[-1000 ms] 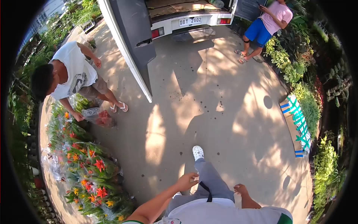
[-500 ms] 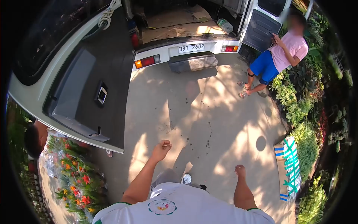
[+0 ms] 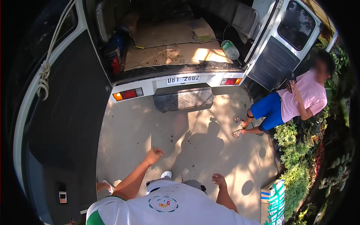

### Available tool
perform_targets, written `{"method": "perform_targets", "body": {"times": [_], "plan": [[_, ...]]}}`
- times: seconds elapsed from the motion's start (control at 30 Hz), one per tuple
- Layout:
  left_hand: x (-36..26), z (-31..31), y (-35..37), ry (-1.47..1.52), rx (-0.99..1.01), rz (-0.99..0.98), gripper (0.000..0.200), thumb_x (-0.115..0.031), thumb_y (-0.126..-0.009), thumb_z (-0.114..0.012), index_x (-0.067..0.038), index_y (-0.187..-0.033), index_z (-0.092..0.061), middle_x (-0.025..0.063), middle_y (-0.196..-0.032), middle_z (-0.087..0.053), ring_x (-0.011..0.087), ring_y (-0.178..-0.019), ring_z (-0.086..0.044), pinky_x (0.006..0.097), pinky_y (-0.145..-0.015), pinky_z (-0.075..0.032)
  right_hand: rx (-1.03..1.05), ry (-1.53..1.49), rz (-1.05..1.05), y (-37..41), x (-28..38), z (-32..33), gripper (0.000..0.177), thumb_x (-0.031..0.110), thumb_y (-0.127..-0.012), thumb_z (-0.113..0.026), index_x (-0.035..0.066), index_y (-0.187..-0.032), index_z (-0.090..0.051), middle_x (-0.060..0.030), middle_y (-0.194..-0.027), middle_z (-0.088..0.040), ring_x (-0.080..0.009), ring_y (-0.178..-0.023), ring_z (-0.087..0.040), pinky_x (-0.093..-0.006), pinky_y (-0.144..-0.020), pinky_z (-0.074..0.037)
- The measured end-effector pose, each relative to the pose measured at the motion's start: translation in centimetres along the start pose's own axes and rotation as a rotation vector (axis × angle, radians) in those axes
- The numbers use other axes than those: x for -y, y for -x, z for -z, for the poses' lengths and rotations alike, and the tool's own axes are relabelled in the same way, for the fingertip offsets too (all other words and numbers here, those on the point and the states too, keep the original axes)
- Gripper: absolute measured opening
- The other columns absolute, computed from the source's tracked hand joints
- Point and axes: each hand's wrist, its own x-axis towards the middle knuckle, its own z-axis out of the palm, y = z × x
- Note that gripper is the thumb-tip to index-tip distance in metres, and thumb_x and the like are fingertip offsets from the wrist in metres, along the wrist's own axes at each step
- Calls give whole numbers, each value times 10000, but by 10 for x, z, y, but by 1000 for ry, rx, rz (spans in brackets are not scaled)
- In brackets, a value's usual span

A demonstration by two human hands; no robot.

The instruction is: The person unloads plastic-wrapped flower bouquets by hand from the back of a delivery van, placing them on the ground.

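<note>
My left hand (image 3: 154, 155) hangs in front of my body above the pavement, empty, its fingers loosely bent. Lower and to the right, my right hand (image 3: 219, 179) is also empty, with its fingers slightly apart. Neither hand touches anything. Ahead stands the open rear of a white van, with a step (image 3: 183, 99) below its bumper. Flattened cardboard (image 3: 165, 56) covers the van floor, and a large clear plastic bottle (image 3: 230, 50) lies at its right side.
The left van door (image 3: 63, 112) stands wide beside me, a knotted rope (image 3: 44, 77) on it. The right door (image 3: 273, 56) is swung out too. A person in a pink shirt (image 3: 300, 97) stands by the plants (image 3: 287, 137). A box with green tape (image 3: 276, 202) lies lower right.
I have moved nearer to the van, and its cargo floor shows more fully. The flowers at the left have left the view. Both hands remain empty.
</note>
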Motion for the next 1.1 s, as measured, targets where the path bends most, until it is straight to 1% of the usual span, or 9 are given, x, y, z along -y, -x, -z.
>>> {"method": "perform_targets", "body": {"times": [0.17, 0.3, 0.43, 0.57, 0.6, 0.63, 0.73, 0.8, 1.1], "plan": [[-124, -10, -117, -39, 109, -233, 377, -299, -887, -716, 8, -1098, -662, 127, -983, -728, 205, -932, -685, 323, -850, -529, -191, -375, -459, -20, -120, 69, 202, 226, -884, -664, 103, -1044, -653, -90, -754, -655, -200, -595, -621, -370, -521, -460], [-206, -29, -202, 46, 46, -284, 329, -236, -918, -690, -2, -1142, -630, 80, -1030, -697, 156, -956, -646, 305, -844, -510, -16, 1183, 571, -126, -210, 151, 194, 241, -830, -650, 52, -836, -609, -103, -683, -606, -209, -526, -560, -404, -454, -394], [-218, -60, -216, 222, -96, -57, 192, -159, -917, -653, -38, -1066, -656, 39, -987, -681, 111, -935, -609, 271, -859, -469, 105, -669, -450, -202, -52, 213, 72, 114, -837, -627, 70, -785, -650, -45, -611, -586, -187, -510, -552, -391, -421, -400], [-234, -78, -236, 182, 33, -76, 290, -212, -924, -695, -11, -1128, -655, 56, -1007, -697, 122, -948, -633, 275, -839, -492, 224, -149, 132, -378, 230, 236, 168, 201, -941, -583, 75, -834, -553, -35, -682, -598, -156, -507, -570, -281, -405, -409], [-236, -76, -230, 157, -3, -60, 315, -220, -916, -706, -17, -1152, -654, 60, -997, -706, 128, -953, -641, 277, -829, -503, 254, -333, 303, -398, 273, 232, 144, 224, -943, -588, 90, -892, -582, -13, -693, -595, -118, -515, -555, -263, -406, -401], [-211, -77, -244, 207, -13, -109, 315, -248, -913, -711, -36, -1141, -666, 67, -986, -709, 139, -952, -645, 290, -842, -505, -99, -78, 556, -387, 324, 211, 139, 231, -939, -602, 98, -978, -601, -14, -721, -605, -115, -537, -576, -255, -395, -382], [-237, -55, -281, 157, -140, -36, 295, -252, -900, -712, -45, -1107, -682, 82, -992, -715, 162, -958, -661, 311, -861, -509, -63, -74, 719, -351, 522, 182, 271, 220, -950, -606, 88, -1187, -611, -11, -920, -675, -103, -771, -643, -264, -609, -482], [-241, -61, -288, 203, -223, -4, 275, -229, -884, -713, -39, -1080, -688, 99, -986, -726, 182, -950, -684, 327, -865, -521, 56, -294, 699, -315, 570, 170, 324, 182, -958, -585, 59, -1257, -590, -30, -989, -683, -110, -870, -645, -290, -721, -503], [-299, 7, -399, 526, -431, -236, 169, -121, -942, -654, -3, -1063, -653, 19, -951, -689, 94, -876, -623, 246, -842, -487, 331, -124, 753, -308, 679, 128, 360, 127, -877, -665, 19, -1218, -621, -39, -946, -672, -101, -843, -634, -243, -664, -486]]}}
